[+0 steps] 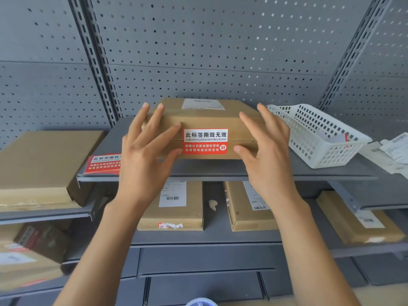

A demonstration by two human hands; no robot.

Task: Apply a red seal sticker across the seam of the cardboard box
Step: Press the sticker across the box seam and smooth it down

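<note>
A flat cardboard box [205, 119] lies on the grey shelf [242, 170], its front side facing me. A red and white seal sticker [205, 141] sits across the horizontal seam on that front side. My left hand [146, 151] is spread at the box's left end, fingertips touching its top and front beside the sticker. My right hand [268, 146] is spread at the right end, thumb near the sticker's right edge. Neither hand holds anything. A white shipping label [202, 104] is on the box top.
A stack of red seal stickers [103, 164] lies on the shelf to the left. A white plastic basket [318, 134] stands at the right, with loose paper labels [395, 151] beyond it. Other cardboard boxes [44, 166] fill the lower and left shelves. Grey pegboard [198, 51] backs the shelf.
</note>
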